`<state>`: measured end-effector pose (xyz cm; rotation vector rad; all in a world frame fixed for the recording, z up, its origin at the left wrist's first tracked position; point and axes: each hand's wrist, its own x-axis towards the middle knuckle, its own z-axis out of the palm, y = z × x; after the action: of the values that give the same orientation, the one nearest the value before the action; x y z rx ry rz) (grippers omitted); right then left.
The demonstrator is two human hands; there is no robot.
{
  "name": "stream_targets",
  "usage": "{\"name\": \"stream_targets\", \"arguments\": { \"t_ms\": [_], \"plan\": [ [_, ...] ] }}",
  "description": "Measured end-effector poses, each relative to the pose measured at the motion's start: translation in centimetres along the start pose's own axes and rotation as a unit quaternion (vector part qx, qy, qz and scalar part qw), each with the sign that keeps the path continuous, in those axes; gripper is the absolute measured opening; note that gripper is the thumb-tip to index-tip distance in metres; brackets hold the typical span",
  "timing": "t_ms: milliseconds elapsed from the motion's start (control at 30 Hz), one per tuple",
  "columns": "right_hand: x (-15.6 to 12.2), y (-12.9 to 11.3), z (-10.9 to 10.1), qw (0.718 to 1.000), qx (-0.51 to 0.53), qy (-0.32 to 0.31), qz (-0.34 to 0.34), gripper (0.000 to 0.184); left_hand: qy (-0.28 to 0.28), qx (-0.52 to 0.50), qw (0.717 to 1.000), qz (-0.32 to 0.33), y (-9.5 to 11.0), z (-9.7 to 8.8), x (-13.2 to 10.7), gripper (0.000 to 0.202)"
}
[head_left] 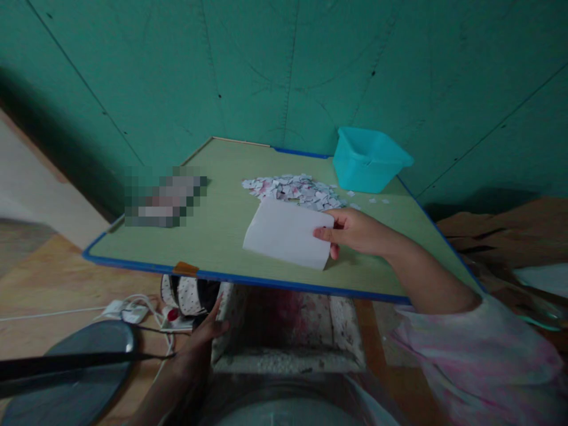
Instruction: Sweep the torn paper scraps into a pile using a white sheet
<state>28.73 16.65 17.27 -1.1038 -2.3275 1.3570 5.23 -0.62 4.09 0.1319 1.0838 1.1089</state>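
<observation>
A blank white sheet of paper (286,234) is pinched at its right edge by my right hand (339,231), thumb on top and fingers beneath. The sheet bends slightly over the green tabletop (213,236). Just behind it lies a heap of small torn paper pieces (293,189), some with pinkish marks. Below the table's front edge, my left hand (213,325) grips the left wall of a stained, pulled-out drawer (290,361). The drawer's inside is dark with reddish stains, and part of it is hidden under the tabletop.
A turquoise plastic bin (373,163) stands at the table's back right, with a few loose scraps near it. A pixelated flat object (171,201) lies on the left. On the floor are a grey round stool (75,367), white cables and a power strip (128,310).
</observation>
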Motion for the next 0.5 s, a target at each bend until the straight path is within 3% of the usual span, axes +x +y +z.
{"name": "stream_targets", "arguments": {
  "t_ms": [100,200,267,400,500],
  "plan": [
    [-1.8,0.0,0.2,0.981,-0.143,0.133,-0.023,0.026,0.013,0.004,1.000,0.013,0.1,0.2,0.0,0.060],
    [-4.4,0.2,1.0,0.923,-0.319,0.202,-0.071,0.027,0.044,0.003,0.999,0.003,0.1,0.2,0.1,0.057],
    [-6.1,0.3,1.8,0.892,-0.403,0.171,-0.107,0.028,0.021,-0.002,1.000,0.003,0.0,0.1,0.1,0.060],
    [-8.1,0.8,3.9,0.841,-0.520,0.109,-0.101,0.034,0.028,-0.016,0.999,0.006,-0.2,0.2,0.2,0.077],
    [-8.3,1.3,5.3,0.836,-0.533,0.084,-0.104,0.035,0.060,-0.041,0.997,0.012,-0.3,0.3,0.3,0.097]
  ]
}}
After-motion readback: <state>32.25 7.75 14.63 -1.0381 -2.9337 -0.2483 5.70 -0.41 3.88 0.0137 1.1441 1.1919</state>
